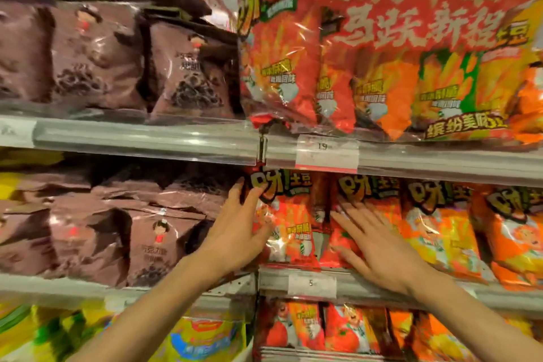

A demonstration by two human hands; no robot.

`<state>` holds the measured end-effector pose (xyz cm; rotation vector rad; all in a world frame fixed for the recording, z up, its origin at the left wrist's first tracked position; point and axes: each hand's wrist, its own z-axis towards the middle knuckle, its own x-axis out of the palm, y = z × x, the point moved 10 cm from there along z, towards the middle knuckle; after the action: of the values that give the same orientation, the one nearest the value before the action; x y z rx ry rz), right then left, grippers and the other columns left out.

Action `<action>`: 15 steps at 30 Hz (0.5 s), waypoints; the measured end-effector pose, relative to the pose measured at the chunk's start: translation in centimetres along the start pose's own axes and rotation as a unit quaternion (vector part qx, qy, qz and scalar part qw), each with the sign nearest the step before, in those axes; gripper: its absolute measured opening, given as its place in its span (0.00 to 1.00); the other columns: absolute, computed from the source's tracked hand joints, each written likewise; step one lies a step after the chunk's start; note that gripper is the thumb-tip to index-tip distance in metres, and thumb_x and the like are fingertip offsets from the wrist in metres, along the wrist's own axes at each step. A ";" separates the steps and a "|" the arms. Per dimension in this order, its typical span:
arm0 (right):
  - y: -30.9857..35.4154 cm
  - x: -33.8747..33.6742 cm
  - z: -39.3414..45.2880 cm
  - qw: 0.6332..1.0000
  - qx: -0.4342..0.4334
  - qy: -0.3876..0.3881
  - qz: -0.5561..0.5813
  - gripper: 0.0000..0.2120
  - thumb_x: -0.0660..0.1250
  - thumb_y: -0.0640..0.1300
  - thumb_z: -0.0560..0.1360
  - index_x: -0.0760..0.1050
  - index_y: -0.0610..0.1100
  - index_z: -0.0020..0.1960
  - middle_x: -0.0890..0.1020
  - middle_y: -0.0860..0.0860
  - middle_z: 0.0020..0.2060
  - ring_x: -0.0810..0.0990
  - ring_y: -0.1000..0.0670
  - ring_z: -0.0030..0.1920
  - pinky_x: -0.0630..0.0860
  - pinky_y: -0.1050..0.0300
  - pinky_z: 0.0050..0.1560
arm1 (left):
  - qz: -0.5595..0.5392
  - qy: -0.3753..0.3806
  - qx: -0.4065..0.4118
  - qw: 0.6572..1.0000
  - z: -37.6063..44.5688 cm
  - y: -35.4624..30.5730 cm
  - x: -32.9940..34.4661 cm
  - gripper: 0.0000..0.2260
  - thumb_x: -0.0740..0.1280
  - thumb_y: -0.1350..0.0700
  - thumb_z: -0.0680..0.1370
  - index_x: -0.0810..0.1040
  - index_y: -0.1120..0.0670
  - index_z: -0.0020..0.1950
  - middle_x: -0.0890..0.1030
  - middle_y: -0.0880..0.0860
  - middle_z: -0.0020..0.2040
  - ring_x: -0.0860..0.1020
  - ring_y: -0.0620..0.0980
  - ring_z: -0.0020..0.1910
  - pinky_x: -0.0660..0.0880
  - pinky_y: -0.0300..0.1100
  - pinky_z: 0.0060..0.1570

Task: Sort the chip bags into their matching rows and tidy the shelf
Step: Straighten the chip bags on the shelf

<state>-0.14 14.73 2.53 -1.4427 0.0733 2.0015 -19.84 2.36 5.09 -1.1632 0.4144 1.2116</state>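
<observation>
On the middle grey metal shelf (346, 275), at six o'clock, both hands lie flat with fingers spread, gripping nothing: the left hand (239, 229) presses a glossy red foil chip bag (289, 226), the right hand (379, 244) presses the neighbouring red-orange chip bag (367, 194). At nine o'clock stand brown foil snack bags (123, 232). At twelve o'clock, the upper shelf (440, 160) carries a large red multipack (382, 44).
</observation>
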 end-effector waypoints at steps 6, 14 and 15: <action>0.9 -3.9 1.3 0.989 0.042 -0.036 0.135 0.36 0.56 0.68 0.78 0.62 0.47 0.77 0.71 0.46 0.70 0.68 0.45 0.71 0.65 0.51 0.71 | -0.025 0.074 -0.031 0.996 1.3 0.4 0.0 0.40 0.71 0.46 0.77 0.48 0.39 0.80 0.47 0.58 0.81 0.61 0.63 0.77 0.64 0.51 0.72; 4.6 -2.4 6.7 0.907 0.110 0.194 0.357 0.30 0.77 0.65 0.65 0.69 0.52 0.59 0.78 0.54 0.47 0.79 0.50 0.51 0.72 0.60 0.45 | 0.024 0.185 -0.053 0.981 4.2 2.3 1.5 0.62 0.79 0.38 0.61 0.35 0.37 0.79 0.54 0.62 0.81 0.52 0.57 0.80 0.64 0.55 0.74; 4.6 -2.1 6.8 0.898 0.109 0.196 0.379 0.25 0.79 0.60 0.66 0.69 0.52 0.53 0.77 0.55 0.43 0.78 0.52 0.46 0.73 0.61 0.43 | 0.036 0.196 -0.056 0.978 4.2 2.4 1.7 0.63 0.80 0.38 0.61 0.34 0.37 0.79 0.54 0.62 0.80 0.55 0.58 0.80 0.65 0.54 0.73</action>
<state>-7.88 12.89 5.45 -1.8118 1.1568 2.1194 -22.59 6.64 4.38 -1.5021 0.6951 1.0765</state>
